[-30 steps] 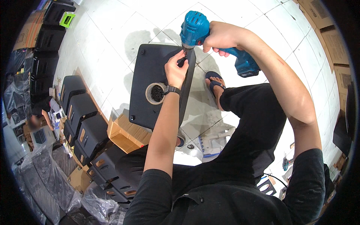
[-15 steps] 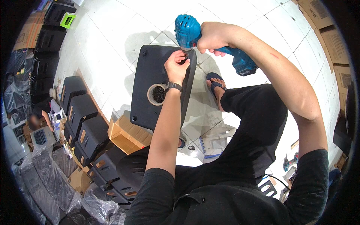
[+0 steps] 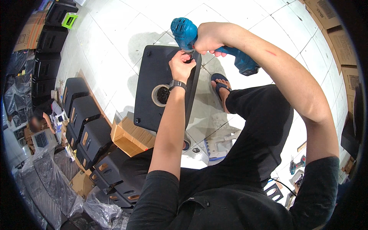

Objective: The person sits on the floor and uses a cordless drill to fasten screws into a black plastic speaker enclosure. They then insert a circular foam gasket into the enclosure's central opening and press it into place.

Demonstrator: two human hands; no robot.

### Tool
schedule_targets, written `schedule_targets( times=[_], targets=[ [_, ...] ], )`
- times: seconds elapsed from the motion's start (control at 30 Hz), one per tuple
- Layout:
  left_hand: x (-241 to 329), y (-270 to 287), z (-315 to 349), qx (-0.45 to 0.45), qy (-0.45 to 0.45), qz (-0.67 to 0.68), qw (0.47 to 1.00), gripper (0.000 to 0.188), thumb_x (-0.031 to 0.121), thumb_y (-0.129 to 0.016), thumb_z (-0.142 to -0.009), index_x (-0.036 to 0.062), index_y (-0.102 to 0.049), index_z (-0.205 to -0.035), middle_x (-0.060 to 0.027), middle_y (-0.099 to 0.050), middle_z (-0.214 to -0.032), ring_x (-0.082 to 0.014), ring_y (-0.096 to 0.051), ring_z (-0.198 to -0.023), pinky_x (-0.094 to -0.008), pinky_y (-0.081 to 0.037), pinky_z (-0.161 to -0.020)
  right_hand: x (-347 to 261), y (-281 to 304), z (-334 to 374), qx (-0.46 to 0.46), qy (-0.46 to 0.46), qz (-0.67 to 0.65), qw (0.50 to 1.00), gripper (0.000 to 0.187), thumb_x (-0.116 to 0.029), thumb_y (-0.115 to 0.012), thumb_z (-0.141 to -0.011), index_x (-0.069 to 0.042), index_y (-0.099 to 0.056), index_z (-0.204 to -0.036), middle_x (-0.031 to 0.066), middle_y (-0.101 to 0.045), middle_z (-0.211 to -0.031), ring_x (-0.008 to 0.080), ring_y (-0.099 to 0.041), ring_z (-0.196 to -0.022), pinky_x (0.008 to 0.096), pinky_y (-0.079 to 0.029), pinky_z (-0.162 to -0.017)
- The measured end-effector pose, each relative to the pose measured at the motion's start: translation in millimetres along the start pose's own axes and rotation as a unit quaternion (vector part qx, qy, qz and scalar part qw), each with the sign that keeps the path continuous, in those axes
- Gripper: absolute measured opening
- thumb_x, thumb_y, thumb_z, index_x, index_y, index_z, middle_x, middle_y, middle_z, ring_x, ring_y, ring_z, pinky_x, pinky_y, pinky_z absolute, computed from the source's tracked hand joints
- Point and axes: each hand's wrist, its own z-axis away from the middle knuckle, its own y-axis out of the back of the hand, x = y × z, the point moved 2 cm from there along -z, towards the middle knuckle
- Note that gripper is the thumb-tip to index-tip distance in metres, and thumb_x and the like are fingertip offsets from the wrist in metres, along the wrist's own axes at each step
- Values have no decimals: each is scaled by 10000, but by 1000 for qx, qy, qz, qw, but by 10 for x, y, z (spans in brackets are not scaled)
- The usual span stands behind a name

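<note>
A teal cordless drill (image 3: 183,31) is gripped in my right hand (image 3: 210,37), its nose tilted down toward a far corner of a black box (image 3: 149,76), which looks like a speaker cabinet. At that corner my left hand (image 3: 180,66) has its fingers closed in a pinch beside the drill's tip. A small dark piece shows by those fingers; I cannot make out what it is. Near my left wrist a round, pale tub (image 3: 154,96) of small black pieces, likely screws, rests on the box. Small black feet (image 3: 137,120) mark other corners.
An open cardboard carton (image 3: 130,138) stands left of the box, beside stacked black cabinets (image 3: 94,134). A second drill (image 3: 297,165) lies on the right. Cardboard boxes (image 3: 343,46) line the right edge. Another person (image 3: 46,117) sits far left by a laptop (image 3: 40,139).
My right hand has shifted slightly left with the drill, and the drill's body has tilted. My left hand stays at the same corner, its fingers slightly more curled.
</note>
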Motion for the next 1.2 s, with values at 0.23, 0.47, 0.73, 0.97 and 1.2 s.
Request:
schedule_targets(
  times=[0.23,0.47,0.73,0.97,1.2],
  targets=[
    [-23,30,-9,-18,-15,12,1000,442,21,-883,-695,-61,-716,-1097,-137,-792,-972,-179,-764,-891,-300,-600,-839,32,12,6,-6,1,-16,1000,164,-69,-636,-736,80,-665,-797,144,-601,-713,239,-609,-537,405,-517,-462],
    [-27,27,-20,-18,-20,5,1000,363,23,-873,-706,-41,-743,-1039,-134,-798,-957,-177,-769,-884,-296,-594,-835,-17,-21,-14,-11,-3,8,1000,160,-63,-619,-723,81,-657,-781,155,-600,-704,250,-608,-538,411,-513,-460],
    [-37,17,-17,-29,-20,2,999,366,27,-871,-710,-42,-749,-1048,-146,-800,-980,-198,-778,-920,-301,-598,-850,31,-13,-5,-8,-11,7,1000,173,-78,-618,-716,77,-660,-781,139,-591,-679,251,-605,-533,405,-504,-455],
    [-23,-20,-16,-45,-11,23,999,361,-1,-861,-733,-45,-752,-1075,-149,-799,-1014,-199,-777,-945,-301,-600,-863,82,-18,-109,-42,-16,12,999,194,-32,-574,-726,46,-630,-895,176,-578,-746,294,-601,-565,451,-535,-512],
    [-47,26,-21,-48,-8,19,999,369,12,-872,-738,-54,-751,-1080,-155,-798,-1023,-203,-776,-940,-304,-599,-865,77,-16,-90,-35,-7,2,999,191,-22,-564,-720,60,-627,-881,184,-577,-726,303,-594,-538,454,-525,-494]
  ],
)
